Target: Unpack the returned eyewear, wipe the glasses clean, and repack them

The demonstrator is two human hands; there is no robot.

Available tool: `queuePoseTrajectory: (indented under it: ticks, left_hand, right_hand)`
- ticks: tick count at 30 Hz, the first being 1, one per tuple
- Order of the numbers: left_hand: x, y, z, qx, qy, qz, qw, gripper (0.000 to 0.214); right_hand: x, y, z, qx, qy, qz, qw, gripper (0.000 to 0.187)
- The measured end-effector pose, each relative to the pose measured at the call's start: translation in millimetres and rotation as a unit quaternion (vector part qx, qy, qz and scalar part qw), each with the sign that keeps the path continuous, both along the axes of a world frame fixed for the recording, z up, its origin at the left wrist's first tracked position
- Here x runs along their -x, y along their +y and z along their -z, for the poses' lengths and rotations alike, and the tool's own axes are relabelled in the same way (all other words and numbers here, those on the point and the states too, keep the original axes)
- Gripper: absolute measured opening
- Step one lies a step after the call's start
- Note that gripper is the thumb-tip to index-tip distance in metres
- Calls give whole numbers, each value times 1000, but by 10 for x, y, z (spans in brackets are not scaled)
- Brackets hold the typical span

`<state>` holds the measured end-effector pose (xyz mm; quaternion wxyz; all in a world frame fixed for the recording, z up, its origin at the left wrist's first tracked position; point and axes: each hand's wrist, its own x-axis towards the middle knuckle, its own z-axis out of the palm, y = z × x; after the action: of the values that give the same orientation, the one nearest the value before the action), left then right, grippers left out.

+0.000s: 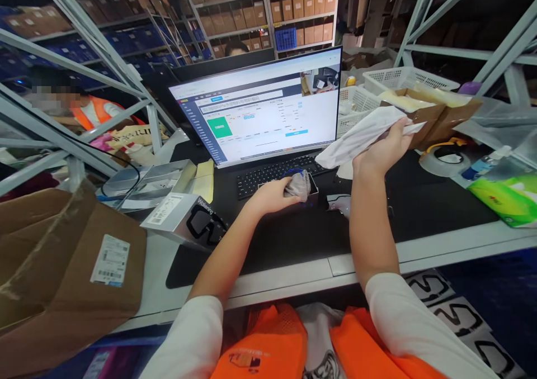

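My left hand (pixel 274 196) is closed, thumb and fingers pinching a grey plastic-wrapped item (pixel 298 186) in front of the keyboard (pixel 251 182). Around that item, the edge of a small open box (pixel 314 188) shows; its near side is partly covered by my hand. Raised on the right, my right hand (pixel 386 148) grips a white plastic mailing bag (pixel 361 137), which slants down toward the monitor (pixel 268 116). Below the bag, a handheld scanner (pixel 339 204) lies on the black desk mat (pixel 302 239), partly hidden by my right forearm.
An open cardboard box (pixel 75 273) stands at the left beside a silver printed box (pixel 180 219) and yellow paper (pixel 203 180). At right are tape rolls (pixel 444 160), a green tissue pack (pixel 505 200) and a white basket (pixel 411 78). Another person (pixel 90 110) sits beyond the frame bars.
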<state>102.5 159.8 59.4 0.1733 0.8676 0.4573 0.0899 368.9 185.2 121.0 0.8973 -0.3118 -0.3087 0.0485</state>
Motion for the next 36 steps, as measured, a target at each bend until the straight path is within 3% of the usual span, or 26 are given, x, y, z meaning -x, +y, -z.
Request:
queuePoseTrajectory:
  ticks: [3,7,10,15,18,22,25,28,31,33,36]
  left_hand:
    - [-176,120,-1,85,-41,26,995,93]
    - [-385,228,73,121,-108,17,987,59]
    - [-471,225,128,93,-122,4,988,50]
    - [-467,193,141,40,-151,-42,987,64]
    - [-481,219,143,38,-183,-33,982,67]
    - [-555,183,178,21,-183,-18,983,44]
    - [-547,127,184,-55,-193,-45,979,38]
    - [-405,137,129,-82,-323,-72,940,37]
    - [-175,149,36,46,-525,-84,846,55]
    - [-36,100,-14,161,-581,-21,798,71]
    - [81,-18,-32,248,-574,61,778,87]
  right_hand:
    - [15,-8,11,-20,2,-30,999,52]
    - [-18,49,50,25,-30,-48,998,56]
    - [1,94,86,60,-75,-53,994,62]
    - [211,78,93,53,-45,-64,996,47]
    - [352,48,97,83,-70,-77,991,47]
    - [509,-7,113,99,-115,-59,987,57]
    - [589,-67,111,101,-131,-51,985,58]
    - [649,-119,102,103,-140,-54,983,56]
    - [774,-153,129,124,-149,-80,978,55]
    - [922,-171,179,152,-159,-115,969,56]
    - [1179,-190,277,196,-193,-173,946,58]
